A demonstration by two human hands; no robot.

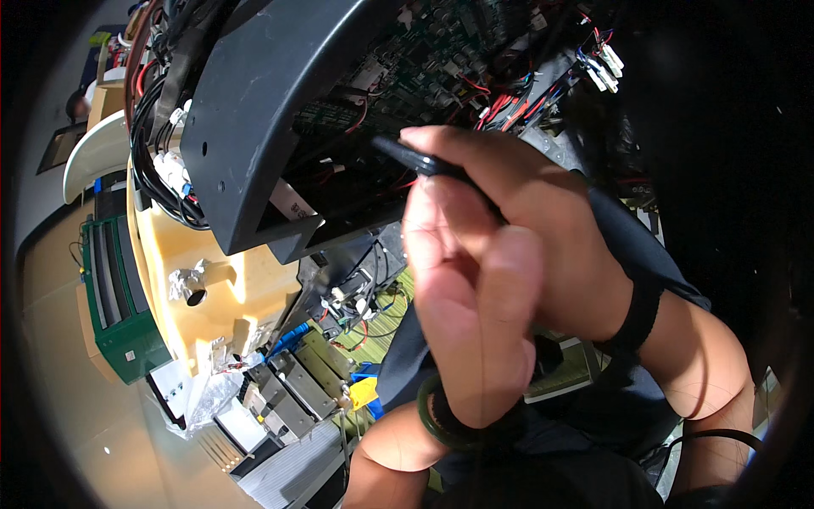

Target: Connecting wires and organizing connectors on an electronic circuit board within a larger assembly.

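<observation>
Both my hands meet in front of an opened black metal housing point(254, 93). A slim, black, pen-shaped tool point(417, 159), its tapered end pointing up and left, sits between their fingers. My right hand point(551, 229), with a black band at the wrist, grips it from above with fingers closed. Fingers of my left hand point(466, 297), which has a dark green bangle at the wrist, are curled against it from below. The rest of the tool is hidden behind the fingers. Beyond it, inside the housing, are a green circuit board point(424, 51) and red and black wires point(509, 102).
Bundled black cables point(153, 144) hang along the housing's left side. White connectors point(602, 72) dangle at upper right. Below left stand a cream panel point(170, 263) with a round hole, a green crate point(131, 348) and metal blocks point(288, 407). My knees lie beneath my hands.
</observation>
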